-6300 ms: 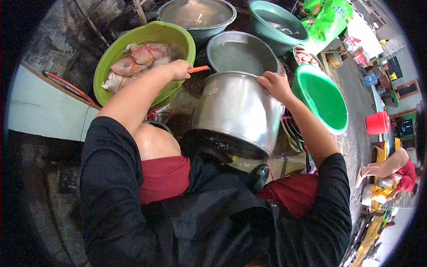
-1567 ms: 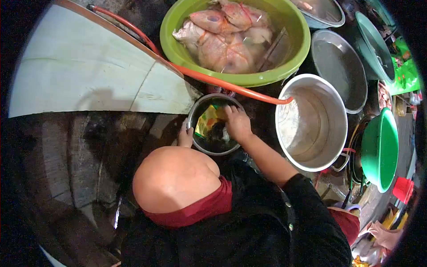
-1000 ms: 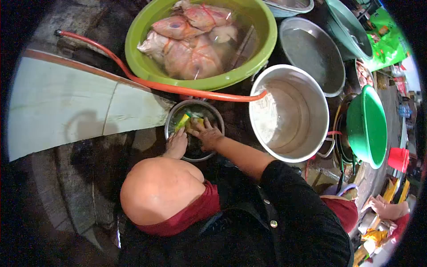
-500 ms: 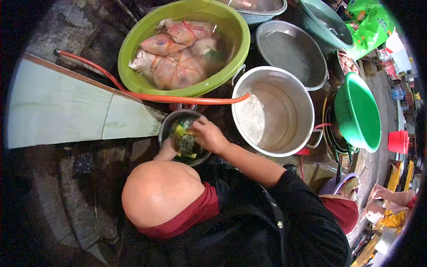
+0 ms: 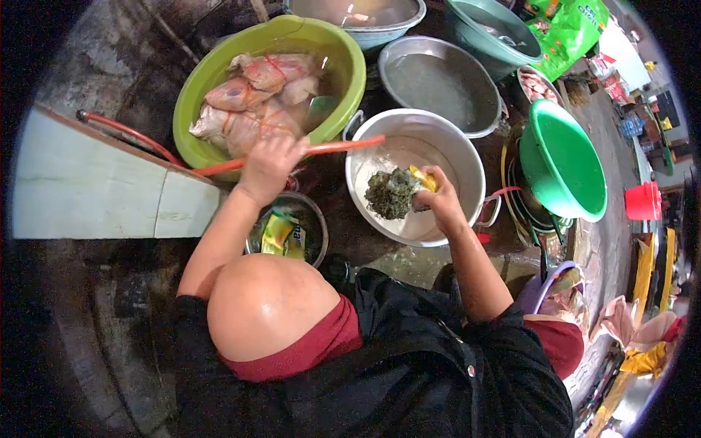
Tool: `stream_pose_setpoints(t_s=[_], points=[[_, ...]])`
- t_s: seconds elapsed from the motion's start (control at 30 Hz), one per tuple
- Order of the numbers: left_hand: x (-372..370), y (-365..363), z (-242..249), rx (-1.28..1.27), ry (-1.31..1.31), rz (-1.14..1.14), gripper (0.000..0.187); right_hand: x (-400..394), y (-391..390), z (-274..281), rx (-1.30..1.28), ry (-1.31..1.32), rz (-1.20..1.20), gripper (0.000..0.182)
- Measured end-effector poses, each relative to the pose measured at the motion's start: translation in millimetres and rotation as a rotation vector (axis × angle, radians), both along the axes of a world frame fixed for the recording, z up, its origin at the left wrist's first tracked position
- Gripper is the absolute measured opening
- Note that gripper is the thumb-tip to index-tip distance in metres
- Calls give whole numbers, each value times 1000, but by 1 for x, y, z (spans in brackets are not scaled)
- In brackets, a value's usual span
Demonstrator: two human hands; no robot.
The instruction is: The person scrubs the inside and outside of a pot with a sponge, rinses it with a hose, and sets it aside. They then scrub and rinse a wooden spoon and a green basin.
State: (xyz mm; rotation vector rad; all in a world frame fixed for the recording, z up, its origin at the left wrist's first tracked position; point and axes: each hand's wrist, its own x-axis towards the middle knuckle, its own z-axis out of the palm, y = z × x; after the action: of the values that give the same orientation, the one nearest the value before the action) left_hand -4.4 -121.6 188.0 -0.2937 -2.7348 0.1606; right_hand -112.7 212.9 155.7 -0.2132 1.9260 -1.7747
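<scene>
My left hand (image 5: 272, 166) is closed around an orange hose (image 5: 343, 146) near the rim of the olive-green basin (image 5: 356, 80). The hose's free end reaches over the large metal pot (image 5: 467, 150). Inside the pot's opening, my right hand (image 5: 440, 198) grips a dark, tangled scrubbing pad (image 5: 389, 194) with a yellow piece (image 5: 423, 177) against it. Below my left hand sits a small dark bowl (image 5: 318, 241), holding a yellow-green packet (image 5: 283, 235).
Large pinkish fish heads (image 5: 274, 71) lie in water in the olive-green basin. A grey oval tub (image 5: 496, 109) of water stands behind the pot, with a bright green basin (image 5: 566, 160) at right. White tiled slabs (image 5: 109, 182) edge the left.
My left hand has left the bowl and taken hold of the hose. My right hand has carried the scrubbing pad from the bowl rightward into the pot. The packet now shows in the bowl.
</scene>
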Motion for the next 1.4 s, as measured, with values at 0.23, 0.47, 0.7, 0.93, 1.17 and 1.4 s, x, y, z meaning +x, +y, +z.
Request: stream_pose_setpoints(t_s=[0.23,0.47,0.7,0.93,1.17,1.4], points=[[-22,-33,30,133,61,289,43,0,32,-46,81,-171,28,44],[-74,-39,-14,-55,166,420,46,-2,48,-102,484,19,229,53],[-85,100,-36,417,51,-67,62,4,58,-69,591,148,438,48],[-91,129,-113,1511,-28,70,52,3,75,-53,379,79,510,57],[-98,168,-50,1299,168,-136,18,15,67,-83,283,-90,677,71],[-104,198,1,1244,202,-233,14,28,-20,-74,-224,-474,165,42]])
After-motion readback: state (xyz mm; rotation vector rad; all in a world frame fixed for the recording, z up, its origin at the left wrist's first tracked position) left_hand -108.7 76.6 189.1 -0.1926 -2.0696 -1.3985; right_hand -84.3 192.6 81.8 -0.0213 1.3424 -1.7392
